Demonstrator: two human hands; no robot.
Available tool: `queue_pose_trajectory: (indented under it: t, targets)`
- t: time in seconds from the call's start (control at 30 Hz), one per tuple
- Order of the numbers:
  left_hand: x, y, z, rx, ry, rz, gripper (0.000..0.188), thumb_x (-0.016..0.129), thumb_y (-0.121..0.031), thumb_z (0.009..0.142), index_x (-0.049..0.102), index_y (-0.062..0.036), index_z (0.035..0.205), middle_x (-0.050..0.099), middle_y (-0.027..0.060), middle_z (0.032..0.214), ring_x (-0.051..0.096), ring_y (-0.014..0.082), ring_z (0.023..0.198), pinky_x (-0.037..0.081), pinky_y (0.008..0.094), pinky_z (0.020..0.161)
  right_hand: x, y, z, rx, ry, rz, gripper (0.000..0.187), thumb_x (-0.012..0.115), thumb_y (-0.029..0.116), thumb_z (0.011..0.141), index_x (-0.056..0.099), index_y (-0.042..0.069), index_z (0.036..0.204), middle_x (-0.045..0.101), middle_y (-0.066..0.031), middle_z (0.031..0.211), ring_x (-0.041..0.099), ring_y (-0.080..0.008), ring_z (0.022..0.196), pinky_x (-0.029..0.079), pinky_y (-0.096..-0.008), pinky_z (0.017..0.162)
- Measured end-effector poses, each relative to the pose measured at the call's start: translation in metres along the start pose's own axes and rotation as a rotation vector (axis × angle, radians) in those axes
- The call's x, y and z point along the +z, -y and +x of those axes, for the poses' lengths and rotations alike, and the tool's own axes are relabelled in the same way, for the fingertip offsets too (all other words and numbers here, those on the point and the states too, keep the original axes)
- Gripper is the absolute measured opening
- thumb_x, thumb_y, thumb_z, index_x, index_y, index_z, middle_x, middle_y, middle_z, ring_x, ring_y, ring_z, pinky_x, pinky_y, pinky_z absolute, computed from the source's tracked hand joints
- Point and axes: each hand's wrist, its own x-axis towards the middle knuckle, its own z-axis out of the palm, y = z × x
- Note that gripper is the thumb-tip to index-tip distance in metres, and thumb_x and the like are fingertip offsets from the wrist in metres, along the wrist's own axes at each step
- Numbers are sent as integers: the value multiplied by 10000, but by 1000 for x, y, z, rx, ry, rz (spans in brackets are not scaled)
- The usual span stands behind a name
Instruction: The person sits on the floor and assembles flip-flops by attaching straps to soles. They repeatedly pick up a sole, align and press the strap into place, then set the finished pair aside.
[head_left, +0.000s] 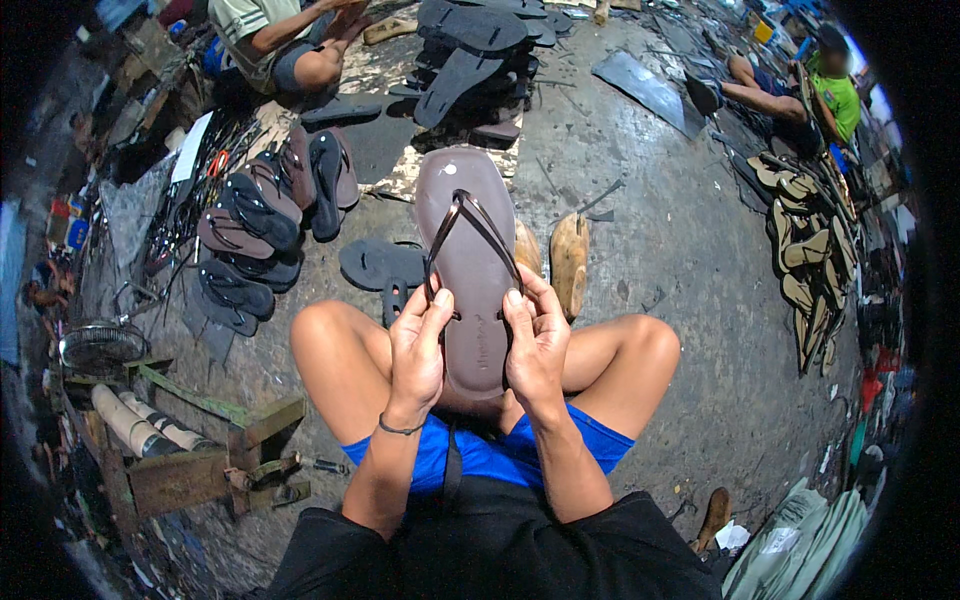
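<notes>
Between my hands is a brown flip-flop (478, 270), its toe end pointing away from me and its footbed facing up. Dark glossy straps form a V from the toe post down to both sides. My left hand (418, 340) grips its left edge, with the thumb by the strap's lower end. On the opposite edge, my right hand (535, 335) holds it the same way. Beyond my right hand, wooden shoe lasts (570, 265) lie on the floor, one partly hidden by the flip-flop. Dark sole pieces (380, 264) lie beyond my left hand.
Finished-looking flip-flops (250, 215) cluster at the left, and a pile of dark soles (470, 60) rises ahead. Tan sandals (800, 250) line the right. A fan (100, 345) and wooden frame (185, 485) stand at left. Two other people sit at the far left and far right.
</notes>
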Motion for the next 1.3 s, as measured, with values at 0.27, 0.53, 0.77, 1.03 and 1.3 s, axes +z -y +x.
queue_pose_trajectory:
  t: [0.27,0.53,0.77,1.03,1.3]
  targets:
    - [-30,16,-11,-263,104,-306,251,554,-116,995,574,-7,1221,658,103,1177,638,179,1078,504,309,968,1,10,2,27,41,152,587,713,58,891,383,-44,1365,627,-110,1051,640,-134,931,545,-271,822]
    - [-31,16,-10,-321,150,-326,255,576,-101,965,576,-5,1202,679,110,1119,666,188,1020,540,329,929,4,13,-6,51,29,129,584,706,30,889,381,-47,1367,621,-89,1016,637,-123,920,543,-246,794]
    - [-24,11,-13,-210,35,-265,259,582,-139,977,569,16,1184,622,126,1202,630,197,1081,526,328,950,3,12,-4,2,16,85,577,694,13,892,373,-47,1369,613,-111,1045,640,-134,940,550,-252,809]
    - [-9,-13,-25,-114,92,280,313,734,9,855,576,52,1122,611,91,1148,598,138,1056,540,272,883,5,13,-6,-9,35,93,588,696,8,888,365,-45,1371,597,-127,1087,635,-153,981,552,-259,822]
    - [-8,-19,-26,-244,198,208,367,697,-25,897,547,66,1220,627,112,1152,604,145,1079,507,297,943,8,8,-15,-35,15,122,575,703,2,883,376,-42,1354,611,-119,1053,636,-152,963,536,-273,847]
